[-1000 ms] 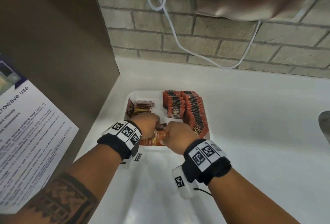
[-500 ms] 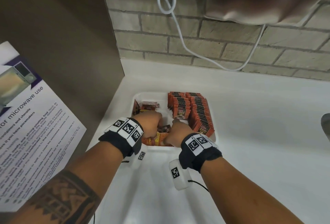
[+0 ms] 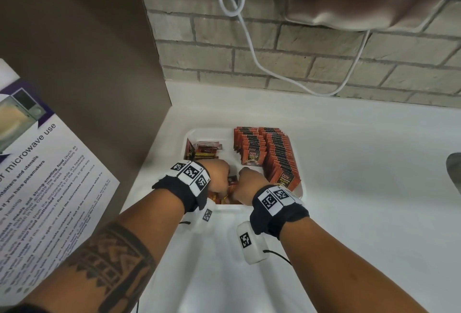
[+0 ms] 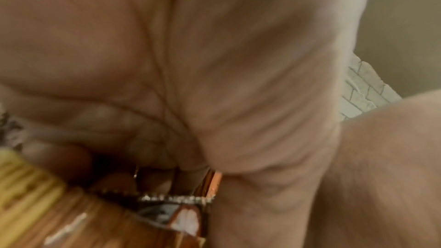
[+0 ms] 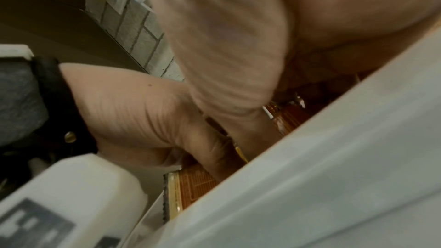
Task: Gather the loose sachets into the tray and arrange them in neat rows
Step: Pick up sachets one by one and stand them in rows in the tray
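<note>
Where the white tray (image 3: pixel 298 189) sits on the white counter (image 3: pixel 361 175) against the brown side panel (image 3: pixel 74 63), both hands are down inside its near end, knuckles almost touching. The left hand (image 3: pixel 216 175) has its fingers curled down among the loose sachets (image 3: pixel 230 185) at the near left of the tray; the left wrist view shows fingers folded over orange wrappers with a serrated edge, so this hand grips sachets. The right hand (image 3: pixel 245 184) is likewise curled, its fingers closed round the same loose heap; the right wrist view shows its thumb and fingers pressed onto an orange sachet just inside the tray's near wall.

Two neat rows of sachets (image 3: pixel 272 153) stand on edge along the right half of the tray, running from far to near, the right row longer than the left. A few more loose sachets (image 3: pixel 205 150) lie flat or tilted in the far left corner, apart from the hands.

A white cable (image 3: pixel 249 38) hangs down the brick wall (image 3: pixel 324 63) beyond the counter. A printed microwave notice (image 3: pixel 37 175) is fixed at the left.
</note>
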Motion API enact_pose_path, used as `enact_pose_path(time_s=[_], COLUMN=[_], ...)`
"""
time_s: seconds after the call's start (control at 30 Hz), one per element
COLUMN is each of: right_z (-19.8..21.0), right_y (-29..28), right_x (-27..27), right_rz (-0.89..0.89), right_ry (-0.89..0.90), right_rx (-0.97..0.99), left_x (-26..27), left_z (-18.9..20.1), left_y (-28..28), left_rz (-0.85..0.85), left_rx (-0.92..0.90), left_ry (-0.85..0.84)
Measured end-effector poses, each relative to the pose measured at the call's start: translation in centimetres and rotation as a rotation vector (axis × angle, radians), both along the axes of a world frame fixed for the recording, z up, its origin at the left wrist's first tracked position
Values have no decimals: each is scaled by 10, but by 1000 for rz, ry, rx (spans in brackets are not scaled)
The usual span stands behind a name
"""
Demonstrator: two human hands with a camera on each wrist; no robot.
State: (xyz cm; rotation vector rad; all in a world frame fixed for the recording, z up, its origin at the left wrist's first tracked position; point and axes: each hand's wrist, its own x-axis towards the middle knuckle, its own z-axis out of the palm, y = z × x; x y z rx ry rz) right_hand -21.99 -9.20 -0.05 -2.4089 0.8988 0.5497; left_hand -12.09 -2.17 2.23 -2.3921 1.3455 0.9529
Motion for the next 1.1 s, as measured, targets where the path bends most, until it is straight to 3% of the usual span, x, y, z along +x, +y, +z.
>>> enact_pose_path(time_s=[0.43, 0.7, 0.93, 1.1], right_z=[5, 18, 26, 36], right_y=[-2, -13, -15, -16], right_x=[-6, -19, -27, -35], right_rz=[30, 20, -17, -94], right_ry=[-36, -146, -215, -296], right_rx=[55, 113, 115, 122], left_x=[7, 21, 21, 14], left_z=[6, 18, 19, 15], left_y=[4, 13, 17, 18], left_rz=[-13, 78, 121, 60], left_rx=[-71, -192, -215, -199], left_ry=[76, 142, 83, 4])
